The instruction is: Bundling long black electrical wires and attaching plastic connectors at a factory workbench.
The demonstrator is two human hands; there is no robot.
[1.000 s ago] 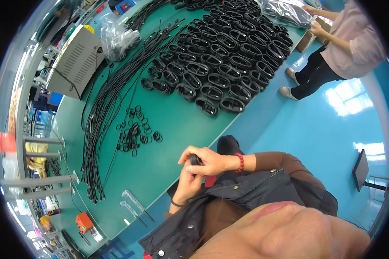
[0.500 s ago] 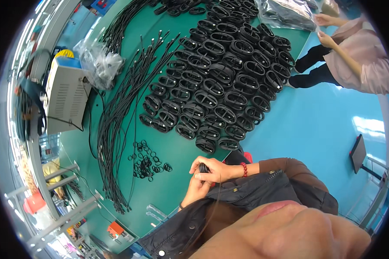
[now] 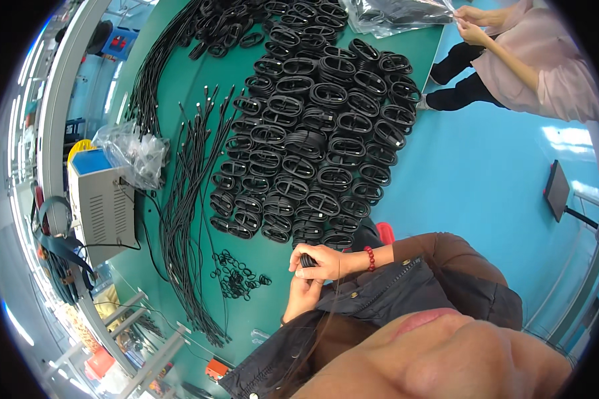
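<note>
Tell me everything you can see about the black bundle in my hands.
The black bundle shows only partly: dark strands side by side, cable-like in look. The right hand curls around it; the left hand meets the right just below it in the picture, its grip unclear. It is held near the rows of black coils, its ends hidden.
</note>
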